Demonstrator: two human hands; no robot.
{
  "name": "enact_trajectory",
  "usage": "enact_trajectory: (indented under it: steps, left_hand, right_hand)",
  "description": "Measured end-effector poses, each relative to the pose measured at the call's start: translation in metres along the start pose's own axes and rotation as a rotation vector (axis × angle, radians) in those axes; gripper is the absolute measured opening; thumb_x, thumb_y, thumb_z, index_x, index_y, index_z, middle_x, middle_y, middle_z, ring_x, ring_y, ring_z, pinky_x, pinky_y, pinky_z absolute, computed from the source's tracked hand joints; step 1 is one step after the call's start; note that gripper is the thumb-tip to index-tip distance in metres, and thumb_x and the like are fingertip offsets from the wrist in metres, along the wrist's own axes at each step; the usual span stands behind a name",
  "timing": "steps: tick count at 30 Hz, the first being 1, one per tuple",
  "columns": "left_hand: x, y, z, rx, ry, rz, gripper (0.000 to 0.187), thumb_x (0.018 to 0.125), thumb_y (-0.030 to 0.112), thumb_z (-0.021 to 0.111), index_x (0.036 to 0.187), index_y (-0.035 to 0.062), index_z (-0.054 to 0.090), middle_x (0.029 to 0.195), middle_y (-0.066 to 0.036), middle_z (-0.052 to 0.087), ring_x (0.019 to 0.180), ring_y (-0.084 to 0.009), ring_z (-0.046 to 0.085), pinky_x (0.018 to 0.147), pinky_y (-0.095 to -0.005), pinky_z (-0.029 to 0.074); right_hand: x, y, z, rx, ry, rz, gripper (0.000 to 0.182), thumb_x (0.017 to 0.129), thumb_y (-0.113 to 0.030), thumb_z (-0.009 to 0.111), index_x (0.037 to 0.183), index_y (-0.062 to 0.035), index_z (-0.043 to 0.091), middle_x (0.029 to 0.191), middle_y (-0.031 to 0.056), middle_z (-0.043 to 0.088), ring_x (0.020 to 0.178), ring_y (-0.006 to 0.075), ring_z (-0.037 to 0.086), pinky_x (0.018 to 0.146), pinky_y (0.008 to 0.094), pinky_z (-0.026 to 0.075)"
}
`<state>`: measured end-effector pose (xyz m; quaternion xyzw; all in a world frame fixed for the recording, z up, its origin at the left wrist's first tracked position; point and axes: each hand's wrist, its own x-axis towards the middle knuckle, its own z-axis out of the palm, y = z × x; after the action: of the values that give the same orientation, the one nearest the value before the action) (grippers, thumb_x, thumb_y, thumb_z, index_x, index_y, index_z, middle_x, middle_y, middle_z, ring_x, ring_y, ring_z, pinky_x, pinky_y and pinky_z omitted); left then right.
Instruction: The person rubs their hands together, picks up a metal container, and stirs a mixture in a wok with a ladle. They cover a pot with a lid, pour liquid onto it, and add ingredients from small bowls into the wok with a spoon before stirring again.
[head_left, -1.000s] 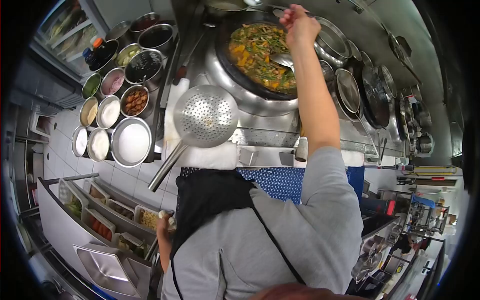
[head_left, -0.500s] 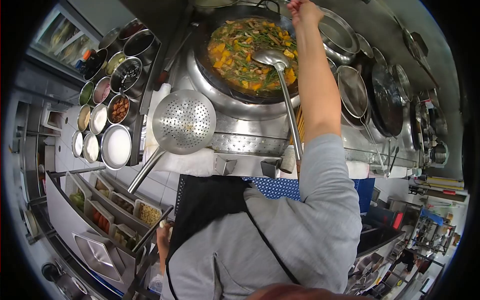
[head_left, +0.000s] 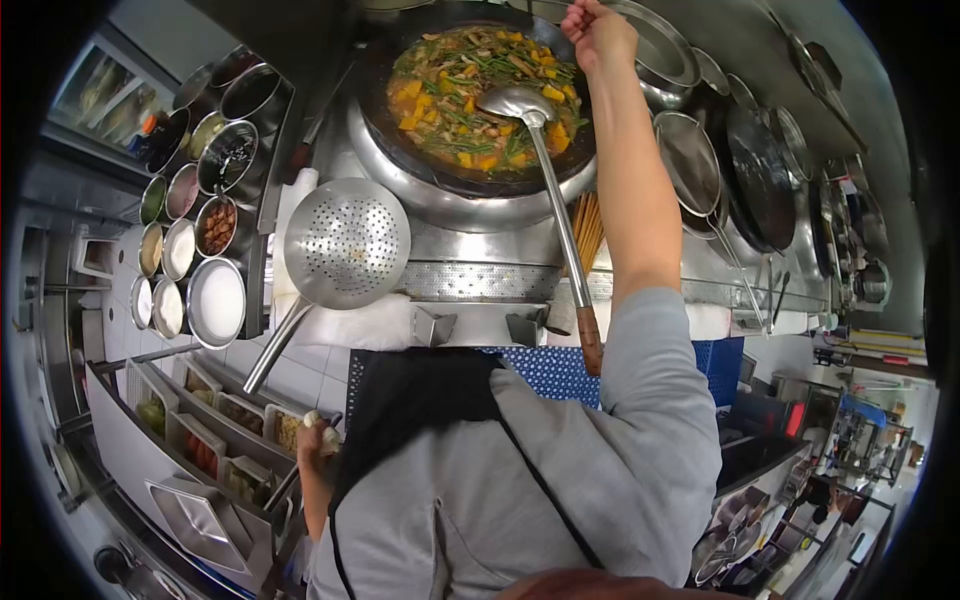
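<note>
A large black wok (head_left: 365, 110) holds a stew of green beans, orange pumpkin-like chunks and brown pieces in broth (head_left: 480, 95). Resting in the stew is the bowl of a steel ladle (head_left: 515, 101), its wooden-ended handle slanting toward my body with no hand on it. My right hand (head_left: 605, 38) is raised past the wok's right side, fingers curled together; whatever they hold is hidden. Low at my left side, my left hand (head_left: 314, 442) is closed around a crumpled whitish cloth (head_left: 323, 424). A perforated steel strainer (head_left: 347, 243) lies left of the wok on white cloths.
Several metal bowls of seasonings, including one of white powder (head_left: 217, 303), stand at the left. Below them a drawer holds plastic bins (head_left: 190, 440) of vegetables. Bamboo sticks (head_left: 587, 232), a mesh strainer (head_left: 688, 165) and a dark wok (head_left: 757, 175) are at the right.
The view has shifted slightly, moving the wok and bowls leftward. My left hand has come further into view with the cloth. My right hand stays raised; the ladle still rests in the stew.
</note>
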<state>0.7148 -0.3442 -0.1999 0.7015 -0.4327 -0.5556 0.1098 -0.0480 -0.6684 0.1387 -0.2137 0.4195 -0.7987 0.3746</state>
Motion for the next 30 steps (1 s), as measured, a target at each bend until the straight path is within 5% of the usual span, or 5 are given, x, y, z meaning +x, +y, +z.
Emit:
enact_trajectory:
  steps: [5, 14, 25, 28, 30]
  left_hand:
    - [0.009, 0.004, 0.002, -0.038, 0.041, -0.168, 0.021, 0.078, 0.021, 0.062, 0.086, 0.0017, 0.065, 0.067, -0.006, 0.059, 0.057, -0.0207, 0.061, 0.046, -0.0356, 0.044]
    - [-0.048, 0.049, 0.016, 0.022, 0.094, -0.306, 0.029, 0.075, 0.024, 0.070, 0.097, 0.0061, 0.065, 0.074, -0.008, 0.063, 0.057, -0.0248, 0.064, 0.048, -0.0404, 0.053]
    - [-0.021, 0.025, -0.010, -0.015, -0.021, -0.188, 0.021, 0.074, 0.022, 0.068, 0.087, 0.0060, 0.065, 0.072, -0.008, 0.063, 0.055, -0.0219, 0.062, 0.043, -0.0362, 0.048]
    - [-0.003, 0.017, -0.017, -0.080, 0.115, -0.177, 0.012, 0.075, 0.014, 0.065, 0.082, 0.0058, 0.060, 0.067, -0.007, 0.059, 0.051, -0.0214, 0.059, 0.043, -0.0363, 0.046]
    - [-0.008, 0.018, -0.023, -0.125, 0.078, -0.157, 0.025, 0.076, 0.022, 0.067, 0.087, -0.0005, 0.065, 0.076, -0.009, 0.064, 0.066, -0.0210, 0.061, 0.057, -0.0371, 0.047]
  right_hand:
    - [0.020, -0.015, -0.034, -0.091, 0.120, -0.161, 0.015, 0.095, -0.009, 0.049, 0.090, -0.0015, 0.061, 0.064, 0.0059, 0.056, 0.051, 0.0160, 0.053, 0.045, 0.0282, 0.049]
    - [0.054, -0.041, -0.106, -0.227, 0.218, -0.133, 0.013, 0.093, -0.005, 0.056, 0.093, 0.0061, 0.063, 0.077, 0.0134, 0.062, 0.066, 0.0217, 0.062, 0.057, 0.0333, 0.057]
    - [0.027, 0.030, -0.044, -0.106, 0.079, 0.015, 0.013, 0.093, -0.006, 0.057, 0.092, 0.0061, 0.060, 0.078, 0.0132, 0.063, 0.063, 0.0218, 0.062, 0.057, 0.0327, 0.057]
    - [-0.031, 0.012, -0.029, -0.171, 0.050, -0.001, 0.013, 0.094, -0.008, 0.057, 0.093, 0.0048, 0.061, 0.077, 0.0116, 0.063, 0.065, 0.0203, 0.061, 0.057, 0.0313, 0.056]
    - [-0.061, 0.002, -0.022, -0.186, 0.105, -0.003, 0.013, 0.093, -0.007, 0.057, 0.090, 0.0046, 0.062, 0.071, 0.0108, 0.061, 0.057, 0.0184, 0.059, 0.051, 0.0305, 0.055]
